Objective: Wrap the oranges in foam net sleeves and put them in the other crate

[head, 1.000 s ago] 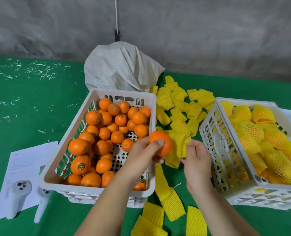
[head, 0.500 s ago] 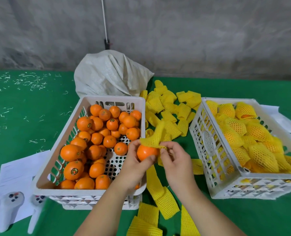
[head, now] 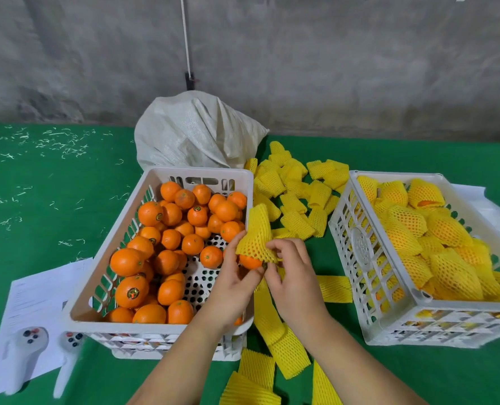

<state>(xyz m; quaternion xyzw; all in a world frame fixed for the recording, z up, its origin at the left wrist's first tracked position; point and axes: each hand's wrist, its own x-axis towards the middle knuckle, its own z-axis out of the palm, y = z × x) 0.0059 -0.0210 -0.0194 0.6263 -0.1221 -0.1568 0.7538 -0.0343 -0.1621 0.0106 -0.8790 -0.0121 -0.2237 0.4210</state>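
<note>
Between the two crates, my left hand (head: 233,280) and my right hand (head: 292,276) together hold one orange (head: 249,261). A yellow foam net sleeve (head: 256,236) is stretched over its top half, and the fingers of both hands pinch the sleeve's lower edge. The left white crate (head: 120,258) holds several bare oranges (head: 167,238). The right white crate (head: 368,258) holds several oranges wrapped in yellow sleeves (head: 436,244).
Loose flat sleeves (head: 295,188) lie heaped behind and between the crates, and more sleeves (head: 284,343) lie near the front edge. A white sack (head: 196,133) stands behind the left crate. Paper (head: 35,299) and two white controllers (head: 23,355) lie at the front left on the green cloth.
My right hand brought a sleeve onto the orange held by my left hand. The sleeve went from beside the fruit to covering its top half. The camera view has also shifted.
</note>
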